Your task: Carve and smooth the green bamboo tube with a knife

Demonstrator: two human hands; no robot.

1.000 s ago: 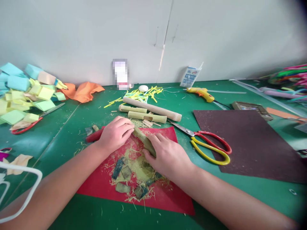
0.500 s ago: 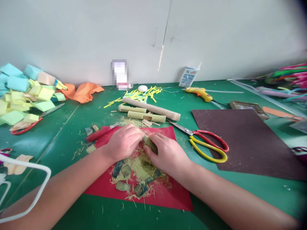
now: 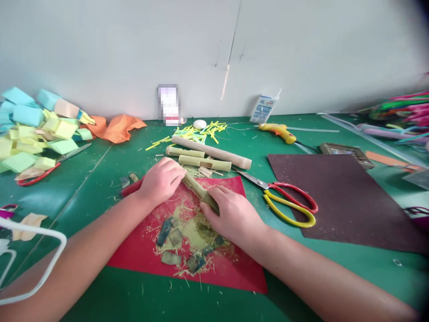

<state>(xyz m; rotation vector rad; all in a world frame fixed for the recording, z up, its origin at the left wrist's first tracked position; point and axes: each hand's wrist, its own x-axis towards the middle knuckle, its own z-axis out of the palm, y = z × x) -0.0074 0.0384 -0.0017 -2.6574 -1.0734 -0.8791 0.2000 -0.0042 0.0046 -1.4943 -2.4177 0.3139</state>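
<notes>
A short greenish bamboo tube (image 3: 197, 188) slants above the red sheet (image 3: 134, 250). My right hand (image 3: 236, 212) is wrapped round its near end. My left hand (image 3: 164, 179) is closed at its far end, fingertips against the bamboo; whether anything else sits in those fingers is hidden. Beneath lie dark green bamboo chips (image 3: 164, 232) and pale shavings with dust. A red-handled knife (image 3: 131, 188) is beside my left wrist, its blade hidden behind the hand. Beyond are two cut bamboo tubes (image 3: 214, 164) and a longer pale stick (image 3: 217, 154).
Scissors with red and yellow handles (image 3: 290, 208) overlap a dark brown sheet (image 3: 328, 201) at right. Behind are a yellow glue gun (image 3: 279, 132), yellow strips (image 3: 197, 134) and a carton (image 3: 263, 108). Folded paper pieces (image 3: 36, 129) and red scissors (image 3: 43, 173) lie left.
My left hand has slid away and to the left along the bamboo tube, uncovering more of it and covering the knife blade. My right hand keeps its grip in nearly the same place.
</notes>
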